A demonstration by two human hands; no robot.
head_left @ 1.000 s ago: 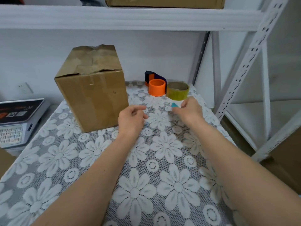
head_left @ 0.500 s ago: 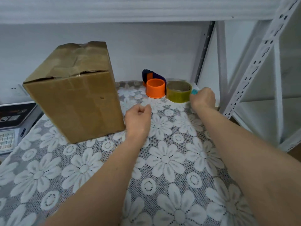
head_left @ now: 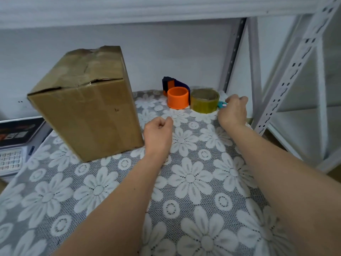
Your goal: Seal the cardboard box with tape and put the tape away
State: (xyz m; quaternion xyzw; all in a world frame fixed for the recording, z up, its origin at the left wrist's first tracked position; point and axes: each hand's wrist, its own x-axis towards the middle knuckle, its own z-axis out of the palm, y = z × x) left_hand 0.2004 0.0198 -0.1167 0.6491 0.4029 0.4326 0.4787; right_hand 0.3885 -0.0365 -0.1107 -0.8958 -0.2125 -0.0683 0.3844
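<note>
A tall cardboard box [head_left: 88,111] stands at the back left of the flowered tablecloth [head_left: 184,182], its top flaps down and creased. A yellowish roll of tape [head_left: 204,102] lies flat near the back wall, touching an orange and dark blue tape dispenser [head_left: 177,99]. My right hand [head_left: 232,111] rests just right of the roll, fingers curled on a small teal object [head_left: 221,104] that touches the cloth. My left hand [head_left: 159,132] is a loose fist with nothing in it, hovering beside the box's right front corner.
A grey weighing scale with a keypad [head_left: 13,145] sits off the table's left edge. White perforated shelf uprights [head_left: 287,74] stand close on the right. A shelf board [head_left: 147,8] runs overhead.
My right hand has carried the small teal object from the table's middle back to the spot right of the tape roll. My left hand has stayed a fist near the box.
</note>
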